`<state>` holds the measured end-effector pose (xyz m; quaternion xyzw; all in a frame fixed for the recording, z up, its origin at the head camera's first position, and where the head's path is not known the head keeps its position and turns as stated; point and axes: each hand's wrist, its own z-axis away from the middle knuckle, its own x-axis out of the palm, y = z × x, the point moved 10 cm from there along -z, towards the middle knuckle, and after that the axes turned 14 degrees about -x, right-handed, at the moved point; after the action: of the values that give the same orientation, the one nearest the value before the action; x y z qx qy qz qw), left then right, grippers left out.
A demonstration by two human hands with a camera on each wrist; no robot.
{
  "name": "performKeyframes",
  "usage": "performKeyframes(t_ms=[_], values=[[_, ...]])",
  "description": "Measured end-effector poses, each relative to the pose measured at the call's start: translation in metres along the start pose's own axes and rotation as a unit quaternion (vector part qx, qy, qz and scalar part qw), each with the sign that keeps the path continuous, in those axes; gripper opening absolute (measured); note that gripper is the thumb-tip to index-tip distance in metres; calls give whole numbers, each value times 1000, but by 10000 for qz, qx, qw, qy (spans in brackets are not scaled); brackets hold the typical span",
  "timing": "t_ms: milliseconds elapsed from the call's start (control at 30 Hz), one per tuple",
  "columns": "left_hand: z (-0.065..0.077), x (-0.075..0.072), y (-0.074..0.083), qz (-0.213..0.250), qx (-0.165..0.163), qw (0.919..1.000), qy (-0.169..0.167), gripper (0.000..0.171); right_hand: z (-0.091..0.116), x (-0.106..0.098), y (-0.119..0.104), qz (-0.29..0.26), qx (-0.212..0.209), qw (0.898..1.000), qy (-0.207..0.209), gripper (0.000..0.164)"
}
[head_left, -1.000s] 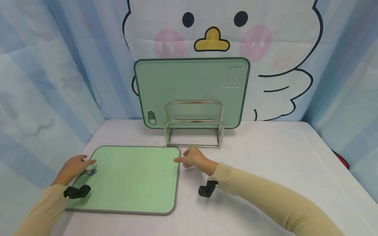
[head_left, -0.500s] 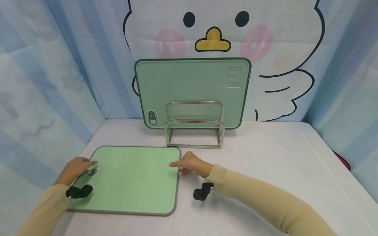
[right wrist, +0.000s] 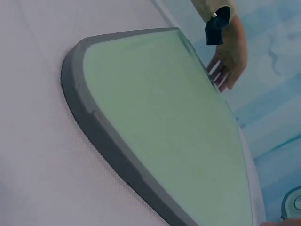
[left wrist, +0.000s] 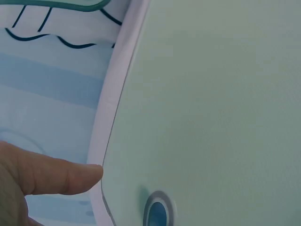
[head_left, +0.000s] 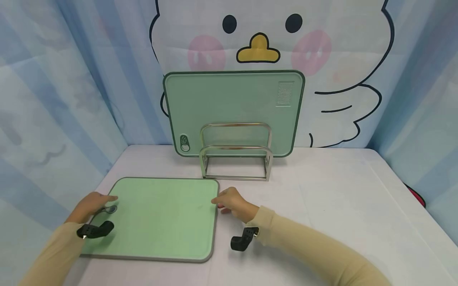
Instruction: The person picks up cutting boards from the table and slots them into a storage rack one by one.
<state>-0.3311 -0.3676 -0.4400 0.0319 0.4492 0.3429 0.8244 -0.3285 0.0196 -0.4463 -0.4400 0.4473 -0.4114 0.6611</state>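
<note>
A light green cutting board [head_left: 161, 218] with a grey rim lies flat on the table. My left hand [head_left: 88, 206] is at its left edge by the oval handle hole [head_left: 111, 209], the thumb reaching over the rim. The right wrist view shows the fingers of the left hand [right wrist: 229, 59] stretched down along that edge. At the board's upper right edge is my right hand [head_left: 234, 202], one digit over the rim and other fingers beside it. Only a sliver of this hand enters the right wrist view, so its contact with the rim is unclear.
A second, darker green cutting board [head_left: 232, 99] stands upright behind a metal wire rack [head_left: 236, 149] at the back of the table. Patterned curtains [head_left: 61, 91] enclose the left, back and right. White cloth [head_left: 332, 190] covers the table.
My right hand has moved down along the board's right edge, and its outstretched digit has drawn back toward the rim. The left hand has barely shifted. The board lies where it was.
</note>
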Motion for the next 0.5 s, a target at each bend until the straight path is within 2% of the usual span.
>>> performKeyframes(t_ms=[133,167,233,300,367,467,500], values=[[-4,2,-6,588,-109,9979,-242,82,-1,-1,2,-88,-44,9999,104,34],[-4,2,-8,650,-112,9976,-213,76,-1,-1,2,-118,-54,9998,125,34],[-4,0,-9,701,-51,9975,-103,53,-1,-1,3,-190,-80,9997,165,36],[-4,-3,-11,712,-3,9975,15,41,-2,-1,4,-259,-132,9994,213,35],[-4,-7,-12,724,73,9972,167,41,-2,-2,3,-310,-209,9989,270,34],[-5,-10,-13,775,97,9967,216,62,-2,-2,2,-373,-298,9983,328,33],[-6,-10,-14,794,85,9966,206,62,-2,-2,2,-411,-331,9980,337,33]])
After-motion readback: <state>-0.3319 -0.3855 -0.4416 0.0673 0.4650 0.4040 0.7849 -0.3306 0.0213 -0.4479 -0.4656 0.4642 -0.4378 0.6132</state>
